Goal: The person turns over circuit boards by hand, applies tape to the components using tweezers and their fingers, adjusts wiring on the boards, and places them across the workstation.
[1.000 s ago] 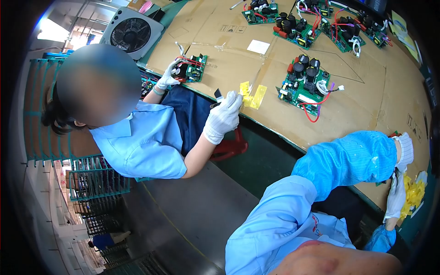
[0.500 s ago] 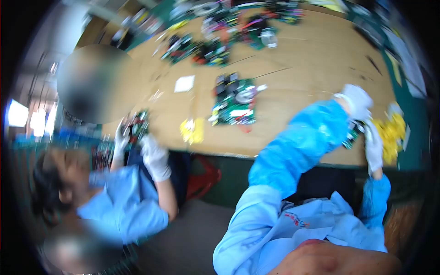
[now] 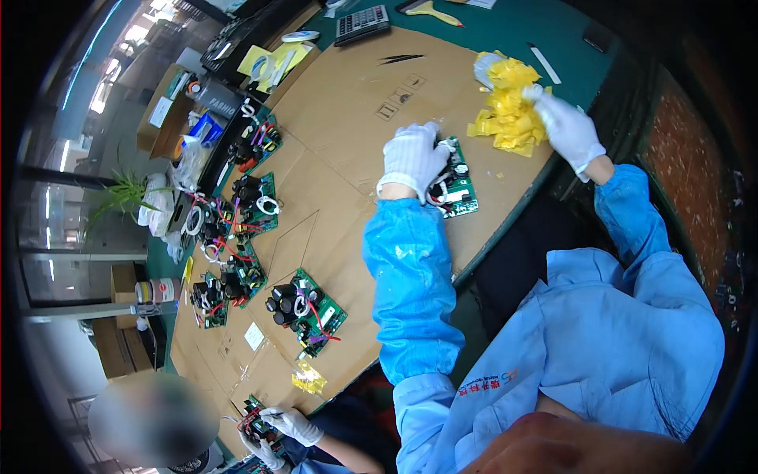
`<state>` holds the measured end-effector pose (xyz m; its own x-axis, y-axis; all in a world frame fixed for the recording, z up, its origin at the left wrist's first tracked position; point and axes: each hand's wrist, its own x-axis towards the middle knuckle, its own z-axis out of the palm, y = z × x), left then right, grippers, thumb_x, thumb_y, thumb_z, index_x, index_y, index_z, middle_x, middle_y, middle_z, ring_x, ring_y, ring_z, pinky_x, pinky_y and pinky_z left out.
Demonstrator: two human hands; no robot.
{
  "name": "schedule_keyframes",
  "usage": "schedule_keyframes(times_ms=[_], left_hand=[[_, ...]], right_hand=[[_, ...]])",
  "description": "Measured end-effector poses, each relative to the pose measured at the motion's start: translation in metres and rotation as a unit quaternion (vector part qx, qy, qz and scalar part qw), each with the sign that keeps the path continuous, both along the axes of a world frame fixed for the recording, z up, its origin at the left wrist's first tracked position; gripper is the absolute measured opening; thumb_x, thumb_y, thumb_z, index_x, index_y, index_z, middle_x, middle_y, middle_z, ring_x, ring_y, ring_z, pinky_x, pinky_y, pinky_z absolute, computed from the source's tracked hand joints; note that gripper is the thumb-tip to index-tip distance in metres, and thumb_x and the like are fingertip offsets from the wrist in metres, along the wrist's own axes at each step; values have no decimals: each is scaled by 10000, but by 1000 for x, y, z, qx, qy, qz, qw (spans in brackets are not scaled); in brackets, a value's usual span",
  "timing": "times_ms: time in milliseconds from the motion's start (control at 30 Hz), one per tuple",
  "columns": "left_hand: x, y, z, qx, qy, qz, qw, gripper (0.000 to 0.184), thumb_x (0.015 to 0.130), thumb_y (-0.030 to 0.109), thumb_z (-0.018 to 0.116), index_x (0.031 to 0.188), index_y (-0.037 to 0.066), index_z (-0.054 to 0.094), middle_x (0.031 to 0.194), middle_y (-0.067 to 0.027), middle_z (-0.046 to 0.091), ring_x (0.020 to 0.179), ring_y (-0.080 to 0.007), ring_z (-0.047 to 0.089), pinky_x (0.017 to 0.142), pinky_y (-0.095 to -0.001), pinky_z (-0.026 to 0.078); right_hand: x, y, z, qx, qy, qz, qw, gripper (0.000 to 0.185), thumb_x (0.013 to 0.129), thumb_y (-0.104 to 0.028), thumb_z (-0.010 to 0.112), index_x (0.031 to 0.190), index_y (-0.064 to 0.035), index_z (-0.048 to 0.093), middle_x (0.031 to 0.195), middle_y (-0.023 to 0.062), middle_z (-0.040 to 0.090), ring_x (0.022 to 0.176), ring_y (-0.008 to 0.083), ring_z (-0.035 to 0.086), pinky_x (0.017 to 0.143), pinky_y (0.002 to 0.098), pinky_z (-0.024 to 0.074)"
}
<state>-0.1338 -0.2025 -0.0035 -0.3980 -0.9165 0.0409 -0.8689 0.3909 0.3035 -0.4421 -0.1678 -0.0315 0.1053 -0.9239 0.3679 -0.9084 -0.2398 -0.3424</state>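
Observation:
My left hand, in a white glove, has its fingers curled at the upper left edge of a green circuit board. The board carries a white wire loop and dark parts, and it lies near the table's front edge. Part of it is hidden under the hand. At the right side of a heap of yellow tape pieces is my right hand, also gloved. Its fingertips are pinched together at the heap's edge, seemingly on one tape piece. A whitish roll-like thing pokes out behind the heap.
Several wired circuit boards stand at the left, with another board nearer. A co-worker's gloved hands hold a board at lower left. Black tweezers, a calculator, a brush and a white strip lie farther back.
My view has swung round to the right and sharpened. Both hands were close together at the small board; now the right has moved off to the yellow tape while the left stays on the board.

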Motion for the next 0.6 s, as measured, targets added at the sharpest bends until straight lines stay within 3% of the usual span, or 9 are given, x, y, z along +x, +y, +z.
schedule_keyframes(times_ms=[67, 100, 133, 200, 267, 333, 400, 467, 600], left_hand=[[5, -4, -8, -6, 21, -13, 1000, 347, 845, 323, 623, 1098, 93, 681, 1060, -189, 687, 1043, -373, 633, 866, -488, 506], [5, -5, -6, -7, 18, -16, 1000, 347, 845, 323, 623, 1098, 93, 681, 1060, -189, 687, 1043, -373, 633, 866, -488, 506], [5, -4, -5, -4, 20, -10, 1000, 345, 842, 318, 624, 1097, 93, 683, 1063, -191, 686, 1048, -374, 631, 877, -482, 504], [5, -1, -6, 4, 17, -8, 1000, 343, 839, 312, 626, 1095, 92, 685, 1066, -193, 685, 1053, -376, 629, 887, -475, 503], [6, -2, -7, -4, 37, -6, 999, 326, 837, 295, 623, 1082, 91, 691, 1072, -196, 683, 1057, -379, 627, 900, -471, 500], [7, -1, -4, -8, 43, -3, 999, 316, 836, 281, 621, 1073, 86, 696, 1068, -199, 683, 1049, -380, 630, 902, -473, 499], [10, -1, -4, -23, 52, -11, 998, 318, 840, 280, 618, 1075, 80, 697, 1066, -199, 685, 1037, -379, 636, 891, -479, 501], [15, 0, -4, -30, 70, -11, 997, 309, 854, 259, 612, 1085, 72, 696, 1063, -203, 686, 1034, -375, 642, 889, -455, 505], [25, 8, -7, -32, 154, 49, 986, 244, 901, 263, 605, 1064, 113, 706, 1041, -160, 691, 1010, -361, 634, 868, -461, 509]], right_hand=[[-6, 7, -37, 85, 21, 15, 996, 430, 1042, -267, 418, 1467, -211, 442, 1125, 197, 674, 909, 386, 659, 784, 450, 536], [-6, 13, -28, 137, 44, 8, 989, 482, 1039, -261, 424, 1515, -222, 358, 1093, 218, 672, 901, 400, 655, 779, 472, 526], [-3, 18, -23, 137, 40, 7, 990, 482, 1039, -261, 424, 1515, -222, 358, 1093, 218, 672, 901, 400, 655, 779, 472, 526], [8, 33, -16, -4, -57, 40, 998, 485, 1031, -279, 458, 1504, -215, 377, 1059, 216, 679, 901, 403, 655, 782, 472, 524], [26, 49, 6, 7, -105, -1, 994, 498, 1022, -285, 485, 1502, -208, 379, 1063, 210, 680, 909, 403, 656, 785, 464, 527], [43, 56, 9, -44, -134, 53, 989, 507, 1016, -299, 496, 1499, -197, 381, 1048, 219, 679, 919, 401, 658, 778, 459, 525], [55, 59, 8, 62, -140, 78, 985, 522, 1010, -300, 501, 1503, -195, 365, 1048, 230, 676, 919, 404, 658, 779, 463, 524], [69, 51, -13, 23, -165, 133, 977, 536, 1003, -305, 510, 1501, -189, 352, 1015, 257, 666, 899, 411, 653, 756, 481, 512], [95, 37, -34, 70, -208, 127, 967, 488, 1005, -260, 524, 1467, -165, 399, 1044, 209, 679, 875, 397, 656, 732, 474, 519]])
